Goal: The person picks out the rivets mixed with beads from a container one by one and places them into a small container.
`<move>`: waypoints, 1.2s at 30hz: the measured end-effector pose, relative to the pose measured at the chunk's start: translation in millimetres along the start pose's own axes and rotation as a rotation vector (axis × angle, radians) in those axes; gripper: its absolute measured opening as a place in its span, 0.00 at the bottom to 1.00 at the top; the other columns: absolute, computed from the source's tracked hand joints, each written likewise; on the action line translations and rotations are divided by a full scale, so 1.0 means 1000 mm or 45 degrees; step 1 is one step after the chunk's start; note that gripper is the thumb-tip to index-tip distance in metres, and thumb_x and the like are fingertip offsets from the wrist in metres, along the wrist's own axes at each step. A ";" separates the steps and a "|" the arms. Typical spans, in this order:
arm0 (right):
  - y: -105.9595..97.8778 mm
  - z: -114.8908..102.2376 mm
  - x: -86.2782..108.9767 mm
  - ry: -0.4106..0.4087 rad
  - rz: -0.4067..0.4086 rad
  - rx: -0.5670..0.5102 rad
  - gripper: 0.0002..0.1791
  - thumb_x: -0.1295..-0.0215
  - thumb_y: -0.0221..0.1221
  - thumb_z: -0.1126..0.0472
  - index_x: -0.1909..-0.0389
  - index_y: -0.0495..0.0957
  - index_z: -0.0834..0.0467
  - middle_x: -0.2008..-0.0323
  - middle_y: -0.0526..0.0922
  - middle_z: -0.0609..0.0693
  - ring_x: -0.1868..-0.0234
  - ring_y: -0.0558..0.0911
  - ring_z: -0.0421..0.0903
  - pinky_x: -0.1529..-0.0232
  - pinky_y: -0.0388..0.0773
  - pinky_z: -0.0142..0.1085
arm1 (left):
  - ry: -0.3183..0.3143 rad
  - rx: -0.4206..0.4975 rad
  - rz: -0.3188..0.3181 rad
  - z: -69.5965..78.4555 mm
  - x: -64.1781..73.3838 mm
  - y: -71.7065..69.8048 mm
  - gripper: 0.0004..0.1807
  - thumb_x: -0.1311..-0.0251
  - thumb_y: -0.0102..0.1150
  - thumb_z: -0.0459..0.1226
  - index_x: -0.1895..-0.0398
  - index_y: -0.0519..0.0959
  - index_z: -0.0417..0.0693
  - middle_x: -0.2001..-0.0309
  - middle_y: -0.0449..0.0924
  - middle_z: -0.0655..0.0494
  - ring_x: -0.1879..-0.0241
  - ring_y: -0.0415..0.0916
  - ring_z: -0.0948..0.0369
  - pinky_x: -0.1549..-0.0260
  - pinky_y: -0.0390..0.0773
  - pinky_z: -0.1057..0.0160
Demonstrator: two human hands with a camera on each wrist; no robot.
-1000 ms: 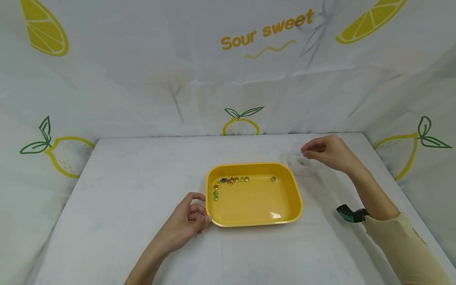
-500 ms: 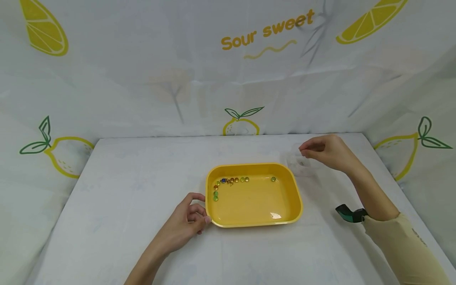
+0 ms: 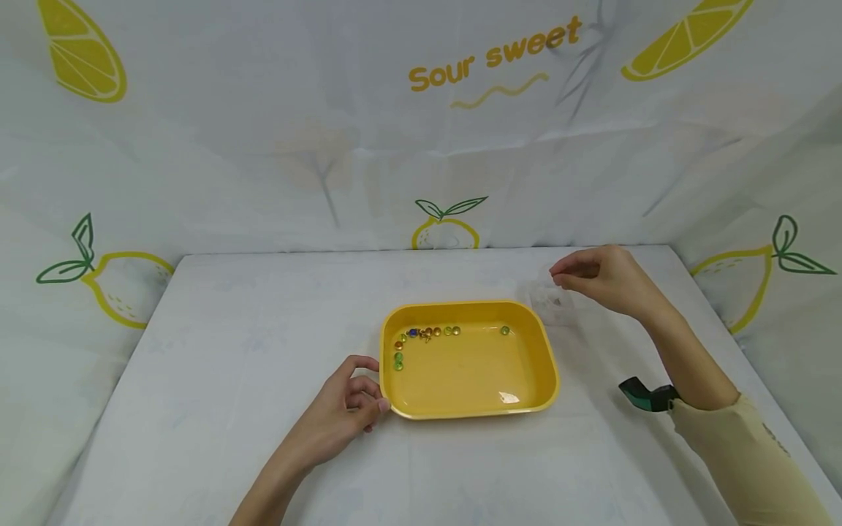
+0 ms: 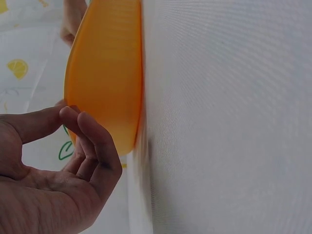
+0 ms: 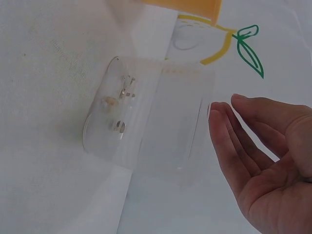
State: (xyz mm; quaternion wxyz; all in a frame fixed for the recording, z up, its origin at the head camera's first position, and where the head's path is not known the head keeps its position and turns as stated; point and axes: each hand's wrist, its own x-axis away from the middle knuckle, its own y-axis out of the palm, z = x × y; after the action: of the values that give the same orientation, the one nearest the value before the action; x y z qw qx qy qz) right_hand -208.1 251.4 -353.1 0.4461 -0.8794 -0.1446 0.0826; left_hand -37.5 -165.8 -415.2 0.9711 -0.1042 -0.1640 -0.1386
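Observation:
My left hand (image 3: 338, 420) holds the left end of a yellow tray (image 3: 473, 405), its thumb at the near corner of the rim and its fingers bent against the outer wall. Several green, amber and blue beads (image 3: 437, 332) lie along the tray's far and left sides, and a lone green bead (image 3: 505, 331) sits farther right. Over a clear plastic box (image 5: 170, 122) hovers my right hand (image 5: 273, 146), fingertips beside the rim, thumb slightly apart from them. Nothing shows between its fingers. Small silvery pieces (image 5: 120, 126) and an orange-tinted one (image 5: 110, 101) are inside the box.
White cloth with lemon prints covers the table (image 3: 230, 351) and the walls around it. The clear box stands just beyond the tray's right far corner. A black and green strap piece (image 3: 647, 395) juts from my right wrist.
My right hand has drifted slightly left and up above the clear box. A tiny speck seen at its fingertips one second ago no longer shows. The left hand and tray stay put.

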 end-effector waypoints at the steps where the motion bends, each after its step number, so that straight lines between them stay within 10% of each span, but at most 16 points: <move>1: 0.000 0.000 0.000 -0.006 0.004 -0.001 0.09 0.27 0.69 0.65 0.51 0.89 0.63 0.53 0.93 0.62 0.55 0.92 0.56 0.59 0.82 0.18 | 0.005 -0.001 -0.003 0.000 0.000 0.000 0.28 0.30 0.66 0.31 0.31 0.66 0.45 0.60 0.83 0.49 0.69 0.78 0.58 0.68 0.81 0.65; 13: 0.001 -0.004 0.003 -0.057 0.072 -0.028 0.10 0.28 0.70 0.62 0.50 0.90 0.61 0.54 0.93 0.61 0.63 0.88 0.30 0.60 0.80 0.16 | 0.008 0.012 -0.019 0.000 -0.001 0.000 0.28 0.30 0.65 0.31 0.31 0.66 0.44 0.59 0.83 0.49 0.69 0.78 0.58 0.67 0.81 0.65; 36: 0.007 -0.057 -0.002 -0.142 -0.087 -0.264 0.12 0.29 0.72 0.59 0.48 0.90 0.57 0.52 0.93 0.56 0.59 0.91 0.34 0.57 0.86 0.26 | -0.001 0.014 0.008 0.000 0.001 0.000 0.27 0.29 0.65 0.31 0.31 0.66 0.45 0.59 0.83 0.49 0.69 0.78 0.58 0.67 0.81 0.65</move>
State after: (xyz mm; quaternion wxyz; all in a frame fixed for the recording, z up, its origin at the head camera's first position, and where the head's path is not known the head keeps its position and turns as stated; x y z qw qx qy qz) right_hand -192.9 204.1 -325.0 0.3467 -0.9094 -0.2067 0.1009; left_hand -36.1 -165.8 -415.2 0.9720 -0.0995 -0.1647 -0.1346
